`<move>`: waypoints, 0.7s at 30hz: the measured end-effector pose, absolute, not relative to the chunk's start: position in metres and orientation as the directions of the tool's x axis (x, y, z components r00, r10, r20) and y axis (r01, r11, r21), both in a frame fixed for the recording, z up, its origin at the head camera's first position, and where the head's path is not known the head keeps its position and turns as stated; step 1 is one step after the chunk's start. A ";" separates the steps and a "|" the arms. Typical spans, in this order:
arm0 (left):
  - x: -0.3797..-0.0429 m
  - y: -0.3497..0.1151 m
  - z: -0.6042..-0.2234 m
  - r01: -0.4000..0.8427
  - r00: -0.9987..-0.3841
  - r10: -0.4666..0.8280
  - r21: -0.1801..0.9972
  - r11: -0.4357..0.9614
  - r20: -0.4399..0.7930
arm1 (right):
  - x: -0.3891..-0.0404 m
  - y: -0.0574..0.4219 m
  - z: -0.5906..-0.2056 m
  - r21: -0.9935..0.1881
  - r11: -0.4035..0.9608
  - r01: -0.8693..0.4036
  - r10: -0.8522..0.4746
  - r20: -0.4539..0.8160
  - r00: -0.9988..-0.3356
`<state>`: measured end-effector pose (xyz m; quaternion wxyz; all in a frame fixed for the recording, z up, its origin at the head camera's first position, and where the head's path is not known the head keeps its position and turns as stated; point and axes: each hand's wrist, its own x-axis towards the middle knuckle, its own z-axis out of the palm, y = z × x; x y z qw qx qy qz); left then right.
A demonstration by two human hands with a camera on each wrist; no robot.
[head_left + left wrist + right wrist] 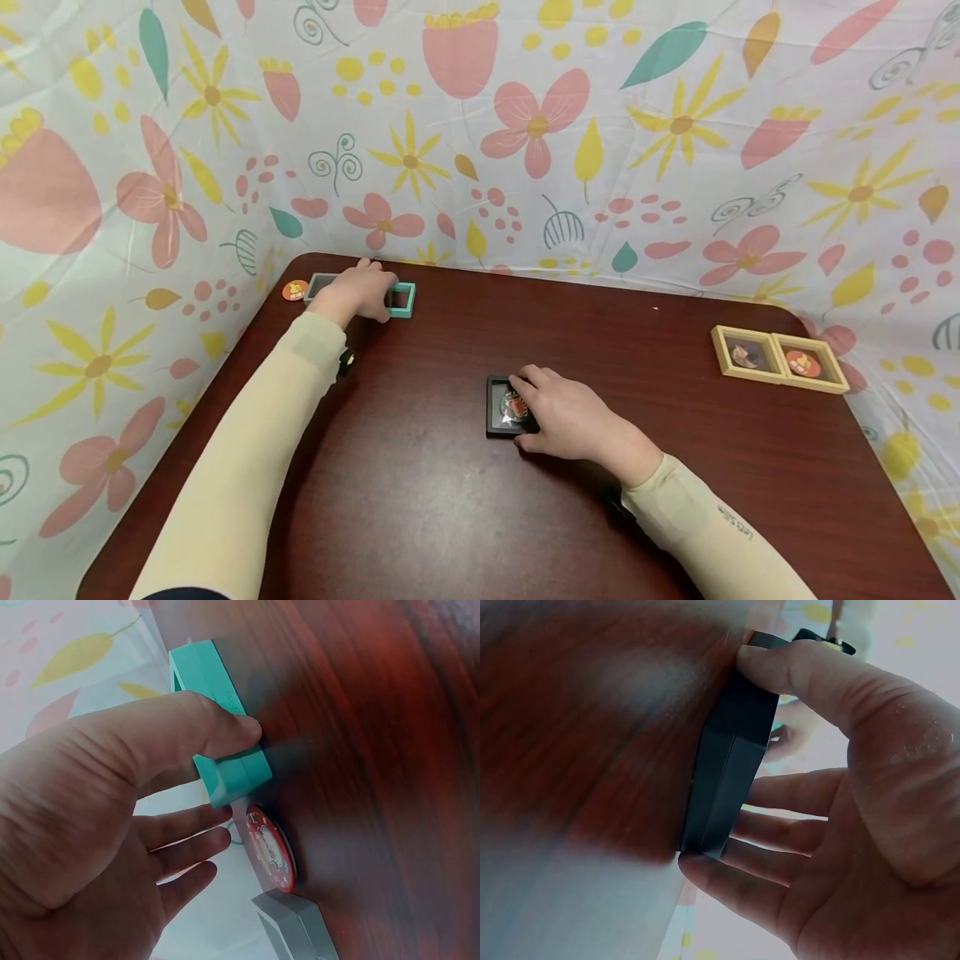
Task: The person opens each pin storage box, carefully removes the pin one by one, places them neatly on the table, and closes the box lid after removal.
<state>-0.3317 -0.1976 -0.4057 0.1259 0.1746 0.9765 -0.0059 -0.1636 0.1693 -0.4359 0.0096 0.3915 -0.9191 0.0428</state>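
Note:
At the far left of the table, my left hand (360,292) holds a teal square frame (402,301). The left wrist view shows the thumb along one side of the teal frame (217,690), with the other fingers spread below. Nearby lie a round red badge (271,849) and a grey frame (298,930), the latter partly covered by my hand in the head view. Near the middle, my right hand (564,414) grips a black display frame (498,427) with a round picture badge (512,407) behind its clear front. Thumb and fingers span opposite edges of the black frame (724,776).
Two joined cream frames (780,358), each with a round badge inside, lie at the table's right edge. An orange-red badge (295,290) sits by the far left edge. A flower-print cloth (457,167) hangs behind and beside the dark brown table (420,500).

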 end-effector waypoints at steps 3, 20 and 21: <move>-0.332 -0.199 -0.408 0.328 -0.911 0.326 0.036 0.944 -0.252 | -0.164 0.169 -0.436 -0.068 0.688 -0.723 -0.721 0.056 -0.691; -0.287 -0.142 -0.405 0.543 -0.818 0.562 0.158 0.825 -0.122 | -0.164 0.170 -0.437 -0.057 0.683 -0.728 -0.725 0.065 -0.686; -0.283 -0.138 -0.406 0.558 -0.807 0.577 0.154 0.815 -0.129 | -0.164 0.170 -0.437 -0.057 0.683 -0.728 -0.725 0.065 -0.685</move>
